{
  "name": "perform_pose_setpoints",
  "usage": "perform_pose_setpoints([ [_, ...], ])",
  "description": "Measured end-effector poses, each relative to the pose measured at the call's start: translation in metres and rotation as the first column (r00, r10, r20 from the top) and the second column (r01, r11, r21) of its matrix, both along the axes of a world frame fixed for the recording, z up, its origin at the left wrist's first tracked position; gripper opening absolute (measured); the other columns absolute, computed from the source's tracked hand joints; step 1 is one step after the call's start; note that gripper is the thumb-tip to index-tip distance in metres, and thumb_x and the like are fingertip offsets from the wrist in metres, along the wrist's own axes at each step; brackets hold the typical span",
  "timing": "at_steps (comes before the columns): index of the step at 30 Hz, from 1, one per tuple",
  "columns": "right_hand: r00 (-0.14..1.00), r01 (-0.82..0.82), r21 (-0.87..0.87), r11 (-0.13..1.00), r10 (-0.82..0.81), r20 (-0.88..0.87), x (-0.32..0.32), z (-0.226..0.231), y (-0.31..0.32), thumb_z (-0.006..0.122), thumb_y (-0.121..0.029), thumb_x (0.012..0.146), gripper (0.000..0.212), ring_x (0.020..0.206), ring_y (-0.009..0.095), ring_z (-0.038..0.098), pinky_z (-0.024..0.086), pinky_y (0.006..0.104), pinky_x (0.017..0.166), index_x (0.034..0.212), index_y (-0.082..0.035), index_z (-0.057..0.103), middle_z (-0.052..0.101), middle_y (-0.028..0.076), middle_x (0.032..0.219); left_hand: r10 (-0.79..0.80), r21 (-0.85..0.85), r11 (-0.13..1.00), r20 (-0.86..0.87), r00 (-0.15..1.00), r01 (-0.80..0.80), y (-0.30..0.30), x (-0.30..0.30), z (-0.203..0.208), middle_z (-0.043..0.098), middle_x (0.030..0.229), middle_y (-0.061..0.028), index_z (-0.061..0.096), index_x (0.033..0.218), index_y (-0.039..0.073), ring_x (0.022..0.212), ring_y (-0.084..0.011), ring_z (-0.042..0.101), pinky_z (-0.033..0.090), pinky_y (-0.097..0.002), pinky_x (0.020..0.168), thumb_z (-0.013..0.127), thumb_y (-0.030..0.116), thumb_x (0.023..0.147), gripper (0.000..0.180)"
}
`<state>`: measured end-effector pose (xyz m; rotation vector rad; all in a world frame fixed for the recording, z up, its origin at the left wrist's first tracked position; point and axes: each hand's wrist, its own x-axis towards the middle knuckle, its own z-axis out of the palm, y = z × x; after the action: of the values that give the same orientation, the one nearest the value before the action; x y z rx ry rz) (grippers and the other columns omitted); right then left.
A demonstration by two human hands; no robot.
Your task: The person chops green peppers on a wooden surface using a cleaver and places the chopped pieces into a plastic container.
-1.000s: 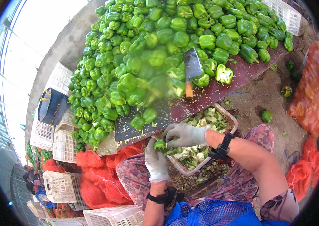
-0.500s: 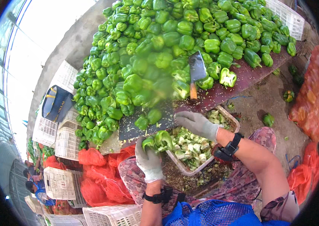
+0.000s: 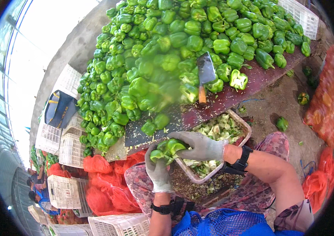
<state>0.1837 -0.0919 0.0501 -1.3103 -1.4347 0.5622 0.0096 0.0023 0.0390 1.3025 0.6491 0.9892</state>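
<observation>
In front of my knees, my left hand [image 3: 158, 172], in a grey-white work glove, is closed around cut pieces of green bell pepper [image 3: 163, 150]. My right hand [image 3: 202, 145], gloved the same way, reaches in from the right and grips the same pepper, fingers over its top and thumb below. Under the right hand sits a pale plastic bin [image 3: 199, 180] full of whitish pepper cores and scraps. A cleaver [image 3: 206, 70] with a wooden handle lies beyond, leaning on peppers. A pepper half [image 3: 238, 80] rests beside it, cut face showing.
A huge heap of whole green peppers [image 3: 135, 67] covers most of the dark red board [image 3: 249, 87], which is strewn with seeds. White plastic crates [image 3: 71, 148] and red mesh sacks [image 3: 106, 194] stand at left. A filled mesh sack [image 3: 324, 106] leans at right. People sit far left.
My right hand has moved left from above the scrap bin onto the pepper in my left hand and closed on it. The left hand has stayed almost in place.
</observation>
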Motion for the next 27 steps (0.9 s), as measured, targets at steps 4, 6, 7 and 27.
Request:
perform_pose_setpoints([
  [4, 0.993, 0.031, 0.026, 0.999, -0.034, 0.111, -0.001, 0.008, -0.003, 0.065, -0.021, 0.085, 0.056, 0.112, 0.035, 0.057, 0.047, 0.0407, 0.096, 0.135, -0.006, 0.044, 0.057, 0.020, 0.120, 0.082, 0.265, 0.963, -0.136, 0.987, -0.043, -0.003, -0.001, -0.002, 0.055, 0.128, -0.0152, 0.044, 0.135, -0.001, 0.115, -0.0246, 0.055, 0.044, -0.0363, 0.101, 0.053, -0.007, 0.081, 0.055],
  [6, 0.992, 0.021, 0.024, 1.000, -0.023, 0.122, 0.000, 0.013, -0.005, 0.065, -0.021, 0.085, 0.056, 0.111, 0.035, 0.057, 0.047, 0.0408, 0.095, 0.134, -0.006, 0.044, 0.058, 0.019, 0.119, 0.101, 0.421, 0.906, -0.290, 0.952, 0.032, -0.006, -0.002, 0.003, 0.056, 0.127, -0.0119, 0.045, 0.136, 0.001, 0.115, -0.0214, 0.055, 0.043, -0.0337, 0.101, 0.054, -0.010, 0.081, 0.058],
  [7, 0.991, 0.016, 0.021, 1.000, -0.019, 0.133, 0.001, 0.014, -0.006, 0.066, -0.021, 0.084, 0.055, 0.110, 0.035, 0.057, 0.047, 0.0408, 0.095, 0.133, -0.006, 0.045, 0.058, 0.019, 0.117, 0.100, 0.451, 0.887, -0.400, 0.911, 0.101, -0.007, -0.003, 0.010, 0.056, 0.128, -0.0121, 0.046, 0.135, 0.001, 0.115, -0.0206, 0.055, 0.043, -0.0334, 0.101, 0.059, -0.008, 0.082, 0.056],
  [27, 0.980, -0.127, 0.034, 0.991, 0.131, -0.152, 0.000, 0.027, -0.007, 0.069, -0.018, 0.083, 0.055, 0.102, 0.016, 0.062, 0.049, 0.0324, 0.091, 0.133, -0.005, 0.050, 0.065, 0.013, 0.112, -0.109, -0.202, 0.969, 0.159, 0.981, 0.140, -0.003, -0.016, 0.001, 0.063, 0.117, -0.0078, 0.054, 0.125, 0.005, 0.105, -0.0207, 0.063, 0.056, -0.0345, 0.085, 0.071, 0.024, 0.087, 0.046],
])
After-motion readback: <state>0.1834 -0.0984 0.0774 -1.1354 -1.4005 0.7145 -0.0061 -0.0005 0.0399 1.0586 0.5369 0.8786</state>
